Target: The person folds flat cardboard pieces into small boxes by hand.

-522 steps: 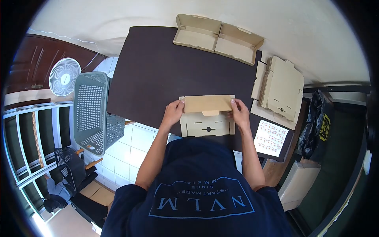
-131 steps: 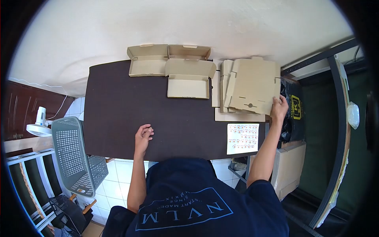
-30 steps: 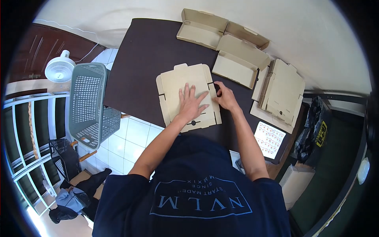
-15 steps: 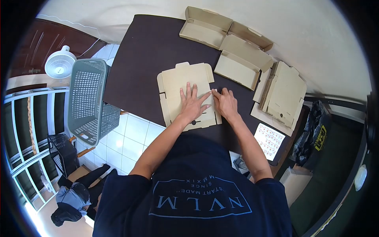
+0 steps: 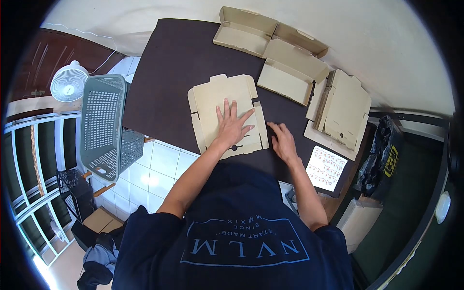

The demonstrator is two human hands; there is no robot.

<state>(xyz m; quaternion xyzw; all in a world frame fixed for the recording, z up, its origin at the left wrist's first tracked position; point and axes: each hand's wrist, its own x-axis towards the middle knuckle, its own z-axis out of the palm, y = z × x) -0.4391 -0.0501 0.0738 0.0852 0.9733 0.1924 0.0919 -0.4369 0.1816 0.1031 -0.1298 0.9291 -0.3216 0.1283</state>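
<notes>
A flat, unfolded cardboard box [image 5: 211, 104] lies on the dark table, with tabs and slots along its edges. My left hand [image 5: 231, 127] rests on its middle, palm down and fingers spread. Just off the box's right edge is my right hand [image 5: 284, 143], with nothing in it. Its index finger is stretched toward the edge and the other fingers are slightly bent; a small gap separates it from the cardboard.
Open folded cardboard boxes [image 5: 285, 83] stand along the table's far edge. At the right lie a stack of flat cardboard boxes [image 5: 344, 106] and a sticker sheet [image 5: 326, 167]. Left of the table are a grey basket [image 5: 101, 125] and a white fan [image 5: 69, 83]. Another person [image 5: 100, 256] is at lower left.
My right hand has come off the box's right edge and moved right and toward me. The left hand stays flat on the cardboard. The view has shifted slightly.
</notes>
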